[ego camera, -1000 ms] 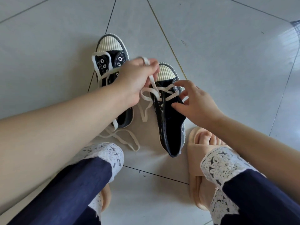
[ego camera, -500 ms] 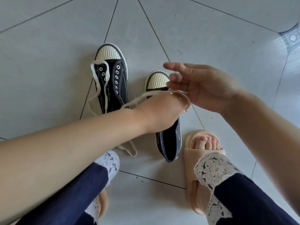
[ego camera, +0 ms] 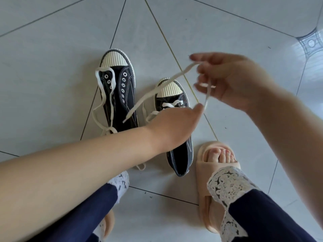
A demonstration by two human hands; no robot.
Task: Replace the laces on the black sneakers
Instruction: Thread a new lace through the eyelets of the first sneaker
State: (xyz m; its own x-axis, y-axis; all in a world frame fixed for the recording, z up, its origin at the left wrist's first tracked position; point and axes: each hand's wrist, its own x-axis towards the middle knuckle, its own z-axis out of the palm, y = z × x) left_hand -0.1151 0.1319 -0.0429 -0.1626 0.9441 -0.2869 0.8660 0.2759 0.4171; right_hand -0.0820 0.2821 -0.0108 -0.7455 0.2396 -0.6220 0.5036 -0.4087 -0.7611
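Head view: lace [ego camera: 183, 72] is strung slantwise, high end up at your right hand [ego camera: 234, 81].
Right fingers hook it. Left hand [ego camera: 174, 126] meets the dangling end, can't tell the grip. Sneakers [ego camera: 129, 95] sit below on the floor, toes away from you, left hand nearer.

A: How's the light?
B: Bright, even daylight. White glare sits on the glossy grey tiled floor [ego camera: 227, 32], far right of the black canvas sneaker with the ribbed cream toe [ego camera: 125, 91].
A: Sharp?
B: The sneaker is. Right of it, the right hand [ego camera: 232, 81] and flat cream lace [ego camera: 153, 91] smear; grout lines [ego camera: 118, 21] bow outward.
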